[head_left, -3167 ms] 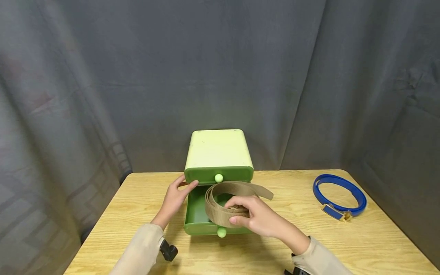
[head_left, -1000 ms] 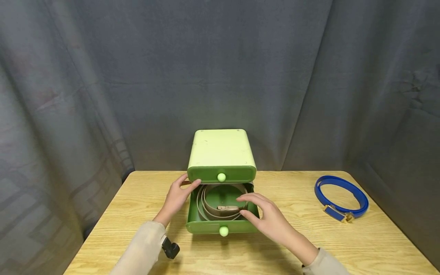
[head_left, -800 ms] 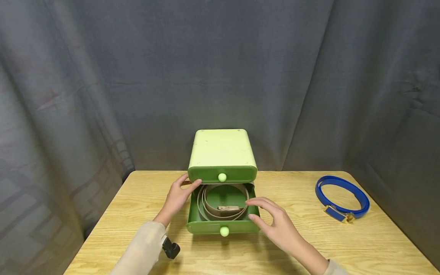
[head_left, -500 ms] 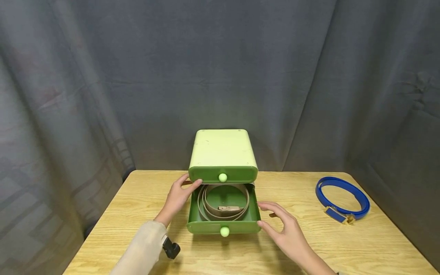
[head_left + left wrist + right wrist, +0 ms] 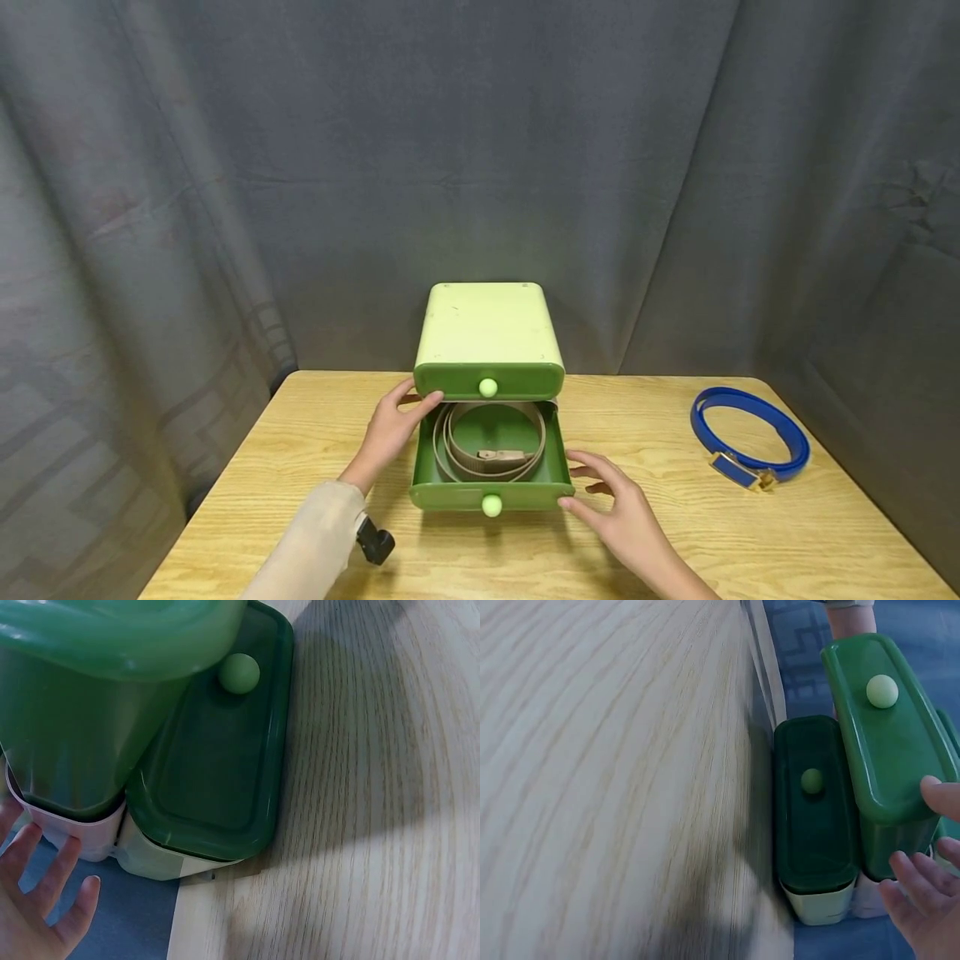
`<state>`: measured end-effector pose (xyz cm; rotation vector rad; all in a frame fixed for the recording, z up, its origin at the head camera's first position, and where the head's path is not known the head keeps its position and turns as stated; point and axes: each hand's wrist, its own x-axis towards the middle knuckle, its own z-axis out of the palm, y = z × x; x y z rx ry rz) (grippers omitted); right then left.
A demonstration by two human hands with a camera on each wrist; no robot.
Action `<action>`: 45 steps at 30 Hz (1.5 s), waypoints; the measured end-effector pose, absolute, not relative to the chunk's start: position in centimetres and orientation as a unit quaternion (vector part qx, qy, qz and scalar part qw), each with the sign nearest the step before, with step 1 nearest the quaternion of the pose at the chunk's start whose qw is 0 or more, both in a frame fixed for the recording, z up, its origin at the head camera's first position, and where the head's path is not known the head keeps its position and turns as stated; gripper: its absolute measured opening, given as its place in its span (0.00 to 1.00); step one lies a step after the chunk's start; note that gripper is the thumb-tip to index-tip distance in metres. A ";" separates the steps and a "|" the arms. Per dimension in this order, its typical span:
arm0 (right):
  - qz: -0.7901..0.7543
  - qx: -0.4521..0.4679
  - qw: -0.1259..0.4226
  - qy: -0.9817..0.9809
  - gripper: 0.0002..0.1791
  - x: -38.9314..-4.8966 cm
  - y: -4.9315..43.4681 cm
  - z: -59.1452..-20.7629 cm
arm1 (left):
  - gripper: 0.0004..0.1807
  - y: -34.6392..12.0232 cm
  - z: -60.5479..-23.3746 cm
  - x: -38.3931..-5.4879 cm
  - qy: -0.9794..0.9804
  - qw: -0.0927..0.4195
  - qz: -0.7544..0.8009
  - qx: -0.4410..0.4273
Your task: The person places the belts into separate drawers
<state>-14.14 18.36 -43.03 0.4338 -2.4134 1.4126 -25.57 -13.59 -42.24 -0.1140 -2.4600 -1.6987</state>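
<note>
The left hand rests against the left side of a pale-green cabinet, thumb at the top drawer's lower edge. In the left wrist view its fingers are spread along the cabinet's side. Below the top drawer a green drawer stands pulled out. Inside it lies a coiled tan webbing belt, its buckle toward the front. The right hand is at this drawer's front right corner. Its thumb touches the front panel, while the loosely bent fingers lie beside the drawer's wall.
A coiled blue belt with a gold-edged buckle lies on the wooden table at the right. Under the pulled-out drawer, a closed bottom drawer shows in the right wrist view. A grey curtain hangs behind.
The right hand held the tan belt over the drawer at first. It let go of the belt inside, then moved right and down to the drawer's front corner. The left hand stays in place.
</note>
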 end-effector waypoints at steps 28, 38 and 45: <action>0.481 0.094 0.167 -0.855 0.24 -16.7 17.2 -42.3 | 0.31 -13.8 -41.3 -25.5 -0.815 0.057 -0.575 -0.040; 0.497 0.061 0.164 -0.850 0.20 -18.7 16.9 -42.2 | 0.31 -13.5 -41.0 -25.3 -0.815 0.050 -0.575 -0.045; 0.522 0.027 0.143 -0.840 0.21 -20.2 16.7 -42.3 | 0.32 -13.8 -41.0 -25.4 -0.815 0.047 -0.576 -0.039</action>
